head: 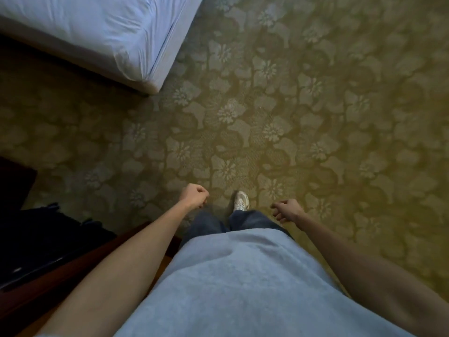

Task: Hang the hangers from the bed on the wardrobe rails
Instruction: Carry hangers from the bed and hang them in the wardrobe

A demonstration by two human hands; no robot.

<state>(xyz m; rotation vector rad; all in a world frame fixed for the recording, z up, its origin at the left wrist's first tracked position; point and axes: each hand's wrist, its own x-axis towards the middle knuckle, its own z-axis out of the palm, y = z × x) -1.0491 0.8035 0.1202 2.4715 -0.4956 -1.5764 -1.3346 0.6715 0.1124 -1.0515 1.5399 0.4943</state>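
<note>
The corner of the bed, covered in a white sheet, fills the upper left of the head view. No hanger and no wardrobe rail is in view. My left hand hangs in front of me over the carpet, fingers loosely curled, holding nothing. My right hand hangs lower right of it, fingers also loosely curled and empty. Both hands are well away from the bed.
Green-gold flowered carpet covers the floor ahead and to the right. A dark wooden furniture edge with a black bag on it stands at my lower left. My white shoe points forward between my hands.
</note>
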